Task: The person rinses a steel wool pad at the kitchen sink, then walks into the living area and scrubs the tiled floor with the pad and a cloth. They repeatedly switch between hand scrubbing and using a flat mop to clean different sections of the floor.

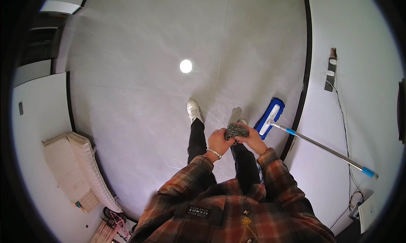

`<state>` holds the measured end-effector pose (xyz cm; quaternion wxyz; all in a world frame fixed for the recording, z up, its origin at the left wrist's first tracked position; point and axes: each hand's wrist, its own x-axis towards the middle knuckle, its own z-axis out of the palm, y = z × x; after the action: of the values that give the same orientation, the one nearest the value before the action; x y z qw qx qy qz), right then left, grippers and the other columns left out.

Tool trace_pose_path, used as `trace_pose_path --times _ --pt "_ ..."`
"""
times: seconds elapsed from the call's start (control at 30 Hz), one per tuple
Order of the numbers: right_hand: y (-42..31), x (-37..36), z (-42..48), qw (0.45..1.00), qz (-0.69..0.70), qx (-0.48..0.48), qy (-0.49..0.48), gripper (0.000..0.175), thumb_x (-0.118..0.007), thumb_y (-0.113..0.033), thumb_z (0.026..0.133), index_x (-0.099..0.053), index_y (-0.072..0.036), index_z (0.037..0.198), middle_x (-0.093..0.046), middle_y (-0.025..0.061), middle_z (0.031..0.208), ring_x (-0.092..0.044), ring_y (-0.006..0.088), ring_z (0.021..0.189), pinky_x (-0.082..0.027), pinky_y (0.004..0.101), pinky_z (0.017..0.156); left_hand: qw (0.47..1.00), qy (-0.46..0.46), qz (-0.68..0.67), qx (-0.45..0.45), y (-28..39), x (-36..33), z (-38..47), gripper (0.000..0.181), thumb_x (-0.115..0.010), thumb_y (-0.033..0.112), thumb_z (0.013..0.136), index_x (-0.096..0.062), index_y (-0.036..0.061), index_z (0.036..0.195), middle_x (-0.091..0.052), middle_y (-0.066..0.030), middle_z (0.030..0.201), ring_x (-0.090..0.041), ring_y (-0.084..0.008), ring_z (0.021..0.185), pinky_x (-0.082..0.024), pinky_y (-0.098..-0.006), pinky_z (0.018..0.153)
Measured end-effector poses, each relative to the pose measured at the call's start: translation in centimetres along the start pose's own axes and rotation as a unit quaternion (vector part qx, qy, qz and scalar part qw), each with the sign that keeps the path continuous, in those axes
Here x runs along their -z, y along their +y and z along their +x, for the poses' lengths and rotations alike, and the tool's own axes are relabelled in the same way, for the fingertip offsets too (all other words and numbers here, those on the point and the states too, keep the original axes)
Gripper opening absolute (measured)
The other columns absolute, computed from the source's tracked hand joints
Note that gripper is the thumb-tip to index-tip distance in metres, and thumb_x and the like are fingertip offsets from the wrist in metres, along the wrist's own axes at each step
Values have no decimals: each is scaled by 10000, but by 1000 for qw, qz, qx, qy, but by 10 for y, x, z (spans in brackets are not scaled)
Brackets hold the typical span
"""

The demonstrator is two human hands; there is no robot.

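Both of my hands hold a bunched dark grey, speckled knit cloth (236,131), possibly a sock, in front of my body. My left hand (219,142) grips its left side and wears a light bracelet at the wrist. My right hand (253,140) pinches its right side. Just beyond the cloth is a foot in a light grey sock (235,115), with part of a white shoe beside it. The other foot stands in a white lace-up shoe (193,109) on the grey tiled floor (142,116).
A flat mop with a blue head (279,111) leans to the right, its metal handle (326,148) against the white wall. A power strip (330,74) with cables hangs there. Folded padded boards (92,170) stand at the left wall, near a pink-framed object (119,225).
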<state>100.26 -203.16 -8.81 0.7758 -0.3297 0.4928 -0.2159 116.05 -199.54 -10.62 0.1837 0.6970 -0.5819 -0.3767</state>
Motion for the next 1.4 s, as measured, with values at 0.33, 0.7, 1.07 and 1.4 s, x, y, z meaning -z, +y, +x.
trace_pose_path --times 0.33,0.7,1.07,1.4 --pt "106 109 119 960 64 -96 254 292 -599 -69 711 -538 -30 995 -588 21 855 -557 109 706 -451 230 602 969 -247 3 2 -67 -44 51 325 -679 337 591 -528 61 669 -539 -109 611 -533 -288 606 -423 -381 539" --pt "241 107 286 747 -652 37 125 279 -642 -116 588 -529 -112 842 -480 58 884 -476 244 862 -434 355 659 825 -564 25 -30 -124 -98 36 122 -509 131 659 -595 48 686 -579 -144 641 -574 -302 642 -463 -400 586" --pt "315 71 337 686 -710 133 85 173 -560 -49 565 -498 -107 715 -468 44 803 -471 249 818 -440 350 586 855 -519 8 -21 -112 -105 34 87 -517 98 646 -588 48 636 -578 -120 628 -573 -258 650 -471 -361 525" --pt "303 74 349 721 -670 131 114 111 -522 -60 606 -506 -93 711 -467 85 779 -486 274 769 -446 369 581 872 -489 -21 -6 -103 -104 47 90 -519 101 644 -589 45 636 -573 -119 617 -575 -257 651 -480 -357 517"
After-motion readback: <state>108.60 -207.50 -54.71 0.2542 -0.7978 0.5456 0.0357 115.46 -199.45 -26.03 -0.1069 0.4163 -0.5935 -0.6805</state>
